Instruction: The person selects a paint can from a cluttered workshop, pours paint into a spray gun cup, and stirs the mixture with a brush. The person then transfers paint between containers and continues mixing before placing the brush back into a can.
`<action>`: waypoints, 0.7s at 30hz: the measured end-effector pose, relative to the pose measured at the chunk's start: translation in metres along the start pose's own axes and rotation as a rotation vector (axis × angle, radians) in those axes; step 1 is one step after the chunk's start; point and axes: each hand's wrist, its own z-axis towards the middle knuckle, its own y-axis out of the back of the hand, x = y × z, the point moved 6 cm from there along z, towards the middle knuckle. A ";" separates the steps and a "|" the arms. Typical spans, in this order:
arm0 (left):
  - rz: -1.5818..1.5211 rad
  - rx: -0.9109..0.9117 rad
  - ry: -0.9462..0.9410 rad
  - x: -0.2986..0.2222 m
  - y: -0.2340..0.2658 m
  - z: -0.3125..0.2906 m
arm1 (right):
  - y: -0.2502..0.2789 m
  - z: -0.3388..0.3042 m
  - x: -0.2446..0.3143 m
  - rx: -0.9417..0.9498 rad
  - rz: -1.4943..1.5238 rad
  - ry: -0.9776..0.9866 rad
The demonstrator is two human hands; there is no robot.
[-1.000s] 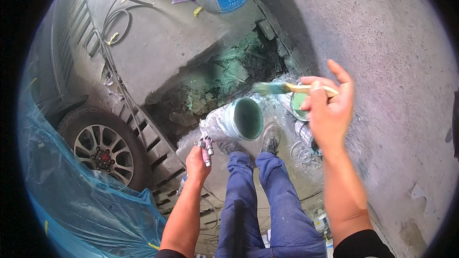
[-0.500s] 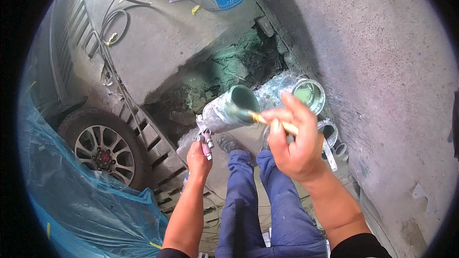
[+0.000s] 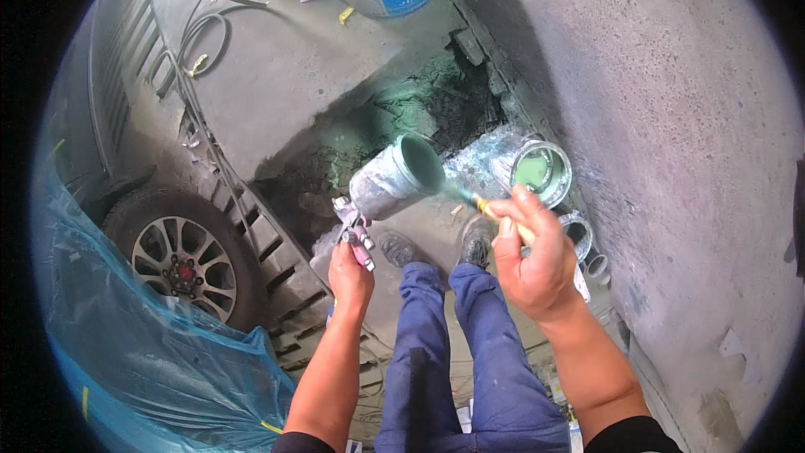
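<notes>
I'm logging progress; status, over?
Left grip: pink metal spray gun, tilted grey cylindrical cup. Right grip: yellow-handled brush, bristles by cup's mouth. Nothing visibly between.

I'm standing in what looks like a vehicle workshop fitted out for paint work: over on the left there's a spoked wheel (image 3: pixel 184 260) with translucent blue plastic sheeting (image 3: pixel 151 352) hanging across its lower edge. Near it are a spray gun (image 3: pixel 357 239) and a splattered tin (image 3: pixel 495 158) of green paint, and slotted grating (image 3: pixel 285 264) edges the grimy concrete floor (image 3: pixel 277 59).
</notes>
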 end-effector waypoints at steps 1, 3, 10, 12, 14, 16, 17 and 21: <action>0.015 -0.002 0.021 0.002 -0.002 -0.001 | 0.001 0.006 0.004 -0.027 0.032 0.025; 0.043 -0.003 0.058 0.003 -0.007 -0.001 | -0.004 0.028 0.019 -0.085 0.091 0.073; 0.041 0.012 0.083 0.001 -0.012 0.000 | -0.027 -0.008 0.004 0.022 -0.079 0.134; 0.040 0.016 0.111 0.003 -0.013 -0.002 | -0.015 -0.011 0.000 -0.005 -0.047 0.057; 0.009 0.045 0.126 0.007 -0.015 0.000 | -0.010 -0.002 0.005 -0.055 -0.010 0.058; -0.023 0.090 0.134 0.003 -0.018 0.003 | -0.019 0.016 0.015 -0.032 0.078 0.100; -0.034 0.118 0.143 -0.001 -0.018 0.004 | -0.022 0.019 0.016 -0.021 0.124 0.120; -0.117 0.225 0.196 0.001 -0.016 0.007 | -0.019 -0.011 -0.023 -0.002 -0.025 0.027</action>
